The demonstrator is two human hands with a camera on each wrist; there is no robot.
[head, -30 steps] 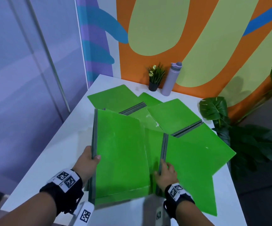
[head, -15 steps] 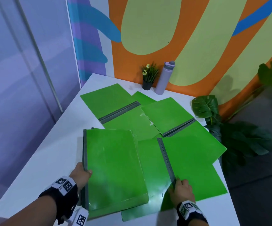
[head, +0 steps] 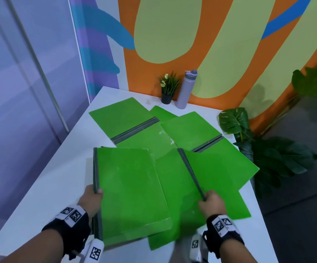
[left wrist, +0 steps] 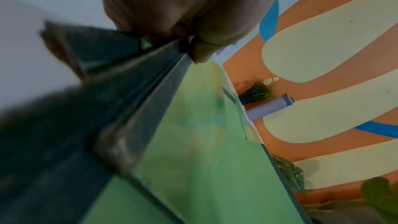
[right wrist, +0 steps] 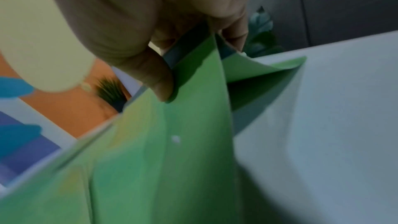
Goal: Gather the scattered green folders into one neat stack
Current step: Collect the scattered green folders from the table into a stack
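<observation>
A stack of closed green folders (head: 131,190) with grey spines lies at the near left of the white table (head: 45,188). My left hand (head: 92,196) grips its spine edge, thumb on top; the left wrist view shows that thumb (left wrist: 202,52) on the spines. My right hand (head: 208,201) pinches the grey spine of an open green folder (head: 210,179), lifted at its near end; its covers (right wrist: 189,125) hang down in the right wrist view. Two more open folders (head: 127,118) (head: 190,128) lie spread toward the back.
A small potted plant (head: 168,90) and a lilac bottle (head: 187,89) stand at the table's back edge by the painted wall. Leafy floor plants (head: 267,154) crowd the table's right side. A glass partition runs along the left.
My right hand has slid from the near end of the open folder's spine and raised it. The left hand keeps its grip on the stack, which has shifted nearer.
</observation>
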